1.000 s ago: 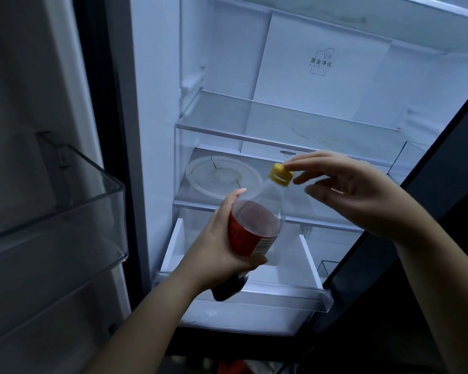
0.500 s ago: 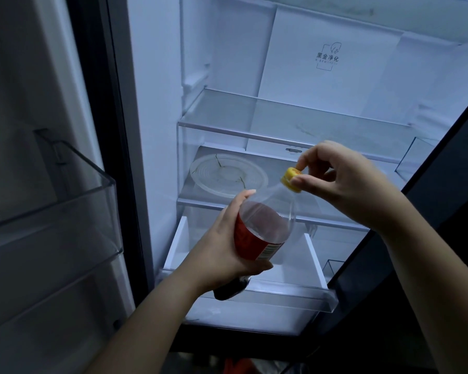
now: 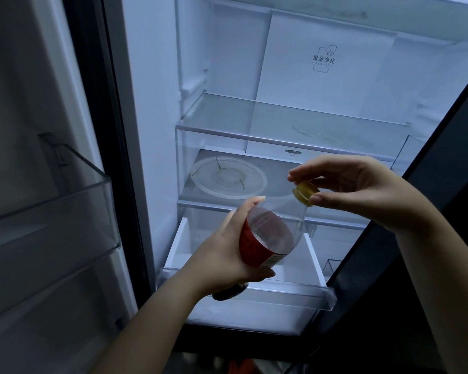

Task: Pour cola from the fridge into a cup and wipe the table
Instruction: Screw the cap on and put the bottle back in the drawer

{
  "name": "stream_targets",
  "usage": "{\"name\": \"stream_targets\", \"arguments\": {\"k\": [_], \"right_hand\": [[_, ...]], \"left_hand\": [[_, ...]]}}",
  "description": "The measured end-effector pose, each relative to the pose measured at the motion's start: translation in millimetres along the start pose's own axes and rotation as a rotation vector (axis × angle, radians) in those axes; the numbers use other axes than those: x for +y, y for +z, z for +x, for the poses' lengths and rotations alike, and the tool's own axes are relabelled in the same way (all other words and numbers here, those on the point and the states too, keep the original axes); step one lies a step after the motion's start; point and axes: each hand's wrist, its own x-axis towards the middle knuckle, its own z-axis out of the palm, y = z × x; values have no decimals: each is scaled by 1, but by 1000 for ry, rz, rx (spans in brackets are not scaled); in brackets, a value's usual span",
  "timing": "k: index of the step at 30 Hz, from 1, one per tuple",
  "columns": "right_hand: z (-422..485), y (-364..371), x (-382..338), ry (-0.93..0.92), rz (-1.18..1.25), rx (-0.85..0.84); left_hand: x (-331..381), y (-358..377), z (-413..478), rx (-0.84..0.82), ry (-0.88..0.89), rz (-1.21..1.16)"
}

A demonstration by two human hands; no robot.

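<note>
Open fridge (image 3: 152, 103). The clear door bin (image 3: 65, 211) lies well left of the left hand (image 3: 224, 255). That hand's fingers curl round the red-labelled body of the cola bottle (image 3: 270, 233), which is held tilted before the shelves with its neck up and to the right. A round plastic container (image 3: 227, 179) sits on the shelf beyond this hand. The yellow cap (image 3: 305, 195) sits at the bottle's neck. The right hand (image 3: 362, 195) pinches the cap between thumb and forefinger. Whether the cap is loosened cannot be told.
</note>
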Motion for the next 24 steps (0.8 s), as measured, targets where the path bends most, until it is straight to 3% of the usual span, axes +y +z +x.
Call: {"name": "stream_targets", "arguments": {"k": [10, 17, 21, 24], "right_hand": [[-9, 7, 0, -16, -85, 92], [-13, 32, -1, 22, -131, 400], [-12, 49, 2, 8, -275, 569], [-9, 45, 9, -1, -253, 507]], "left_hand": [[-1, 2, -3, 9, 0, -8], [-3, 5, -5, 37, 6, -3], [-4, 5, -6, 37, 10, 0], [-3, 4, -5, 38, 9, -6]]}}
